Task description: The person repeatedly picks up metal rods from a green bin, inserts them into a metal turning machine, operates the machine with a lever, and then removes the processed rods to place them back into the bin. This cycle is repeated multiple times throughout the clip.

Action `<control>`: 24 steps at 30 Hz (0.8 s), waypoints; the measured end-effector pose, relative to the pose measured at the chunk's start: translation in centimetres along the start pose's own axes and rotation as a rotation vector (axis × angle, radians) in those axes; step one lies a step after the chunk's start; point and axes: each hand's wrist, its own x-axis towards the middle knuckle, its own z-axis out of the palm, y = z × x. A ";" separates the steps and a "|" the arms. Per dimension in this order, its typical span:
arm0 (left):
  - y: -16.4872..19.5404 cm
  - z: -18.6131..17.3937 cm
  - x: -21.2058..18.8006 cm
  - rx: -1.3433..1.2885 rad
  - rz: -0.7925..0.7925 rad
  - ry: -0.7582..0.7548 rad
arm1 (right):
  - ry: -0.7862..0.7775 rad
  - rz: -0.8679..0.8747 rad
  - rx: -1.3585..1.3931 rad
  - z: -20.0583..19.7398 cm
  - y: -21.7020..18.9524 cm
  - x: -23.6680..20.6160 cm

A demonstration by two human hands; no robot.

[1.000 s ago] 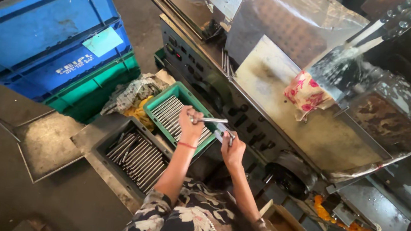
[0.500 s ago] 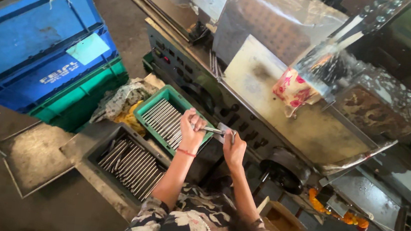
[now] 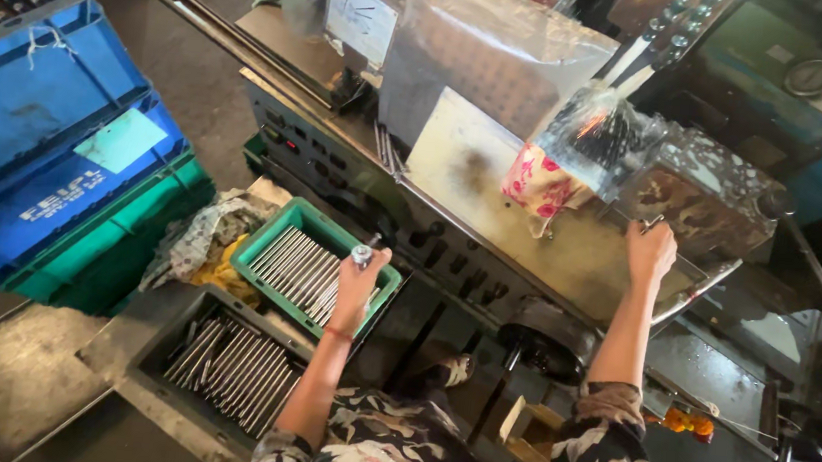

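Note:
My left hand [image 3: 361,281] hovers over a green tray [image 3: 272,234] of several shiny metal rods [image 3: 304,271] and grips one rod [image 3: 361,254] upright, its round end showing above my fingers. My right hand [image 3: 650,254] is stretched out to the machine [image 3: 494,199] and closes on a small metal handle [image 3: 649,224] near a dirty transparent cover [image 3: 706,189]. A patterned sleeve covers my right upper arm.
A dark bin [image 3: 227,364] with several more rods sits below the green tray. Stacked blue crates [image 3: 30,114] and a green crate [image 3: 117,253] stand at left. Rags [image 3: 204,236] lie beside the tray. A flowered cloth [image 3: 536,188] hangs on the machine.
My hands were together holding a rod over the green tray. Now my right hand has gone up and right to the machine handle, while my left hand keeps the rod.

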 end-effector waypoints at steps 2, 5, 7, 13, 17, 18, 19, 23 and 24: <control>0.2 0.1 0.4 0.402 0.095 0.089 | -0.047 0.012 -0.040 -0.2 0.2 0.2; 0.9 0.6 0.9 0.662 0.191 0.135 | 0.229 -0.142 0.180 0.2 -1.0 -2.1; 1.2 1.5 1.0 0.501 0.191 0.079 | 0.109 -0.308 0.445 1.5 -2.9 -6.8; 0.0 4.1 1.0 0.006 0.023 0.016 | -0.754 -0.123 1.193 9.7 -13.8 -23.1; -0.1 3.6 0.7 -0.093 -0.024 0.040 | -0.737 0.016 1.257 11.9 -16.4 -26.4; 0.0 3.3 0.5 -0.113 -0.037 0.052 | -0.742 0.076 1.322 12.0 -16.6 -26.7; 0.3 3.0 0.3 -0.108 -0.032 0.063 | -0.744 0.136 1.385 12.0 -16.6 -26.7; 1.8 1.7 -1.0 0.004 0.111 0.104 | -0.754 -0.010 1.169 11.3 -17.2 -26.8; 2.3 1.3 -1.3 0.061 0.173 0.116 | -0.784 0.019 1.161 11.0 -17.4 -26.9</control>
